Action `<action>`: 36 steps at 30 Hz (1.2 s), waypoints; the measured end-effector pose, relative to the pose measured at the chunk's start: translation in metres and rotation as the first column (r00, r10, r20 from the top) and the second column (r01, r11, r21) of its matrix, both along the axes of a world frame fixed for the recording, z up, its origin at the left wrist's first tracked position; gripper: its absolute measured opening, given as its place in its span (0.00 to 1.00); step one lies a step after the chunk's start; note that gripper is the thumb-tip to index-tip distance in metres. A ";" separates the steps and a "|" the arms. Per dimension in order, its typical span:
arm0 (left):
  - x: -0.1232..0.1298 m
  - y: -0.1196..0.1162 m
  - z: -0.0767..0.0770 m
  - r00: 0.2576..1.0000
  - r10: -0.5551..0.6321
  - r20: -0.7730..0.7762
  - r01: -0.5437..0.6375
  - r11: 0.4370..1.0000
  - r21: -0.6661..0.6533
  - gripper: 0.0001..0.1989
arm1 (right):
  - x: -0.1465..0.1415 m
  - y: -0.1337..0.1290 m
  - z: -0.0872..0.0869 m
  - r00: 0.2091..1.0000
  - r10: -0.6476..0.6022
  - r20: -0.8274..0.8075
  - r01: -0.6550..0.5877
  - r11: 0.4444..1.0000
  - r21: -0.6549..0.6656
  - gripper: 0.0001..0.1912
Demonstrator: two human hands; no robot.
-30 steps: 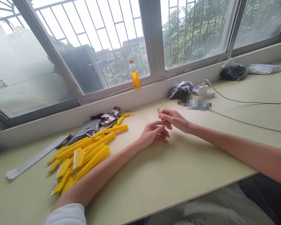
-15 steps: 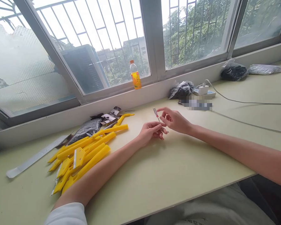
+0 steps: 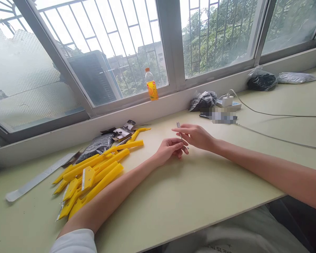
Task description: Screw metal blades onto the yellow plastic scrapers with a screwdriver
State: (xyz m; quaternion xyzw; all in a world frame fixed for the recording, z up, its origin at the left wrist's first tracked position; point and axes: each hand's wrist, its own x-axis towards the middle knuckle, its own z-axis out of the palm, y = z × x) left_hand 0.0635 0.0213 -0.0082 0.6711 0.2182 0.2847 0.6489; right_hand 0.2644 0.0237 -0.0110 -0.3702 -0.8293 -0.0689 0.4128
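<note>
A slender screwdriver-like tool (image 3: 181, 137) stands nearly upright above the tabletop (image 3: 158, 196), its top leaning slightly left. The short handle end looks pale and glassy, poking up past the fingers of the right hand (image 3: 197, 135), which pinch it. Below them a thin, straight, grey metal shaft runs down to the fingertips of the left hand (image 3: 167, 150), where its lower end is hard to make out. A tiny bright piece (image 3: 188, 148) shows just beside those fingertips, too small to identify.

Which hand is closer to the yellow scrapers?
Left. The left hand is to the right of the yellow scrapers, its forearm reaching past them; the right hand is farther right, on the far side of the left one.
</note>
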 end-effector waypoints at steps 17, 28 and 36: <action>0.000 -0.003 0.002 1.000 0.000 -0.018 0.000 0.999 0.033 0.25 | -0.003 -0.003 0.010 0.905 -0.140 -0.402 0.017 0.955 -0.295 0.26; 0.000 -0.005 0.001 1.000 -0.010 -0.022 0.011 0.998 0.059 0.23 | 0.003 0.007 -0.001 0.981 -0.169 -0.095 0.107 0.880 -0.462 0.19; 0.000 -0.004 0.000 0.999 0.005 -0.035 -0.003 0.998 0.062 0.22 | 0.005 0.002 0.003 0.991 -0.123 -0.045 0.084 0.858 -0.507 0.18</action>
